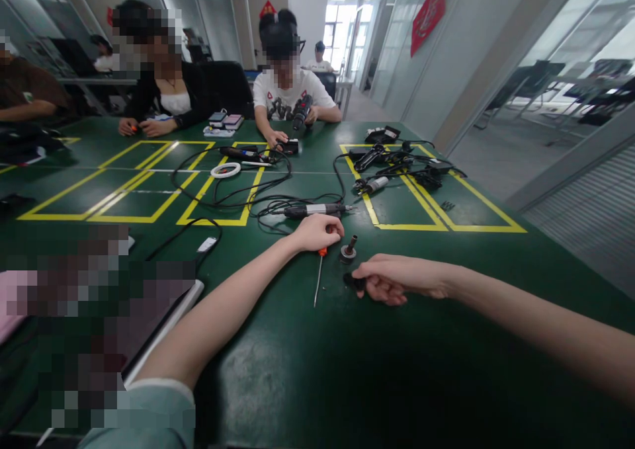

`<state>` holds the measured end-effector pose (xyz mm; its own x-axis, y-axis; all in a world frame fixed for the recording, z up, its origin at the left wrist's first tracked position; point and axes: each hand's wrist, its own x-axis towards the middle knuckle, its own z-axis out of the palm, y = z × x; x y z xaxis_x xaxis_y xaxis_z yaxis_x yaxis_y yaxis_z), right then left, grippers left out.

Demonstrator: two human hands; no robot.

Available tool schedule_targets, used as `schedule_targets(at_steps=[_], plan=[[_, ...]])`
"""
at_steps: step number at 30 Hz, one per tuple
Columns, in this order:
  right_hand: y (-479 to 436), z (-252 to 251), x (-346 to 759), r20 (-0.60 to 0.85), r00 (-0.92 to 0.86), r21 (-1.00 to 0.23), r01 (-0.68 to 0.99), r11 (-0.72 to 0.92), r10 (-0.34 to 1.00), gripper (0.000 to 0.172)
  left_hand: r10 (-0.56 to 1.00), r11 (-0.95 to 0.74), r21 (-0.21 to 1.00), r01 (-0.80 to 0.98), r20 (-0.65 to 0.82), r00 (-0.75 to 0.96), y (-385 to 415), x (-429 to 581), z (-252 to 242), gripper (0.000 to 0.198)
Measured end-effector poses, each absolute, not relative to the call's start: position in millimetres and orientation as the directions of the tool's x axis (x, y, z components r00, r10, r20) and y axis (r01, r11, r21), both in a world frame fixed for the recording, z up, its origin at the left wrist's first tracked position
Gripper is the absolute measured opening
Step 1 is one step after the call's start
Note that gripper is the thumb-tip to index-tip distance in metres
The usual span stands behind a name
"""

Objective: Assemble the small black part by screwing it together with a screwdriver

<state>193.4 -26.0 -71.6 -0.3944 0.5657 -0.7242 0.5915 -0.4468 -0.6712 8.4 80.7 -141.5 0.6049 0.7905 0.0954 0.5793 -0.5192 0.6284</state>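
Note:
My left hand (317, 232) rests on the table with its fingers curled over the handle of a screwdriver (319, 278). A bit of orange handle shows below the hand, and the thin metal shaft points toward me. My right hand (384, 280) is closed, pinching a small black part (353, 281) low over the table. Between the hands a metal shaft with a round disc (348, 250) stands upright on the table. Just behind my left hand lies a grey and black power screwdriver (312, 210) with a cable.
Yellow tape frames (218, 223) mark the green table (397, 369). Cables, black tool parts (370, 158) and a silver motor-like cylinder (380, 183) lie at the back right. A white ring (225, 170) lies back left, a tablet-like device (163, 330) near left. Across the table, a person (288, 98) handles a drill (301, 112).

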Motion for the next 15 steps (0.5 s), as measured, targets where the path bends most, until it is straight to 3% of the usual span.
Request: schedule_targets(at_steps=[3, 6, 10, 15], plan=[[-33.1, -63.8, 206.8, -0.539, -0.507, -0.807, 0.541, -0.238, 0.673, 0.031, 0.793, -0.51, 0.641, 0.573, 0.093, 0.602, 81.0, 9.0, -141.5, 0.025], [-42.4, -62.3, 221.8, -0.323, -0.495, -0.87, 0.49, -0.048, 0.807, 0.04, 0.793, -0.496, 0.666, 0.558, 0.086, 0.603, 82.1, 10.0, -141.9, 0.024], [-51.8, -81.3, 229.6, -0.075, -0.397, -0.802, 0.569, 0.181, 0.915, 0.037, 0.801, -0.413, 0.78, 0.471, 0.065, 0.595, 85.7, 10.3, -140.9, 0.024], [-53.8, -112.9, 221.1, 0.096, -0.432, -0.695, 0.616, 0.371, 0.897, 0.028, 0.781, -0.253, 0.913, 0.319, -0.001, 0.625, 93.9, -8.1, -118.2, 0.022]])
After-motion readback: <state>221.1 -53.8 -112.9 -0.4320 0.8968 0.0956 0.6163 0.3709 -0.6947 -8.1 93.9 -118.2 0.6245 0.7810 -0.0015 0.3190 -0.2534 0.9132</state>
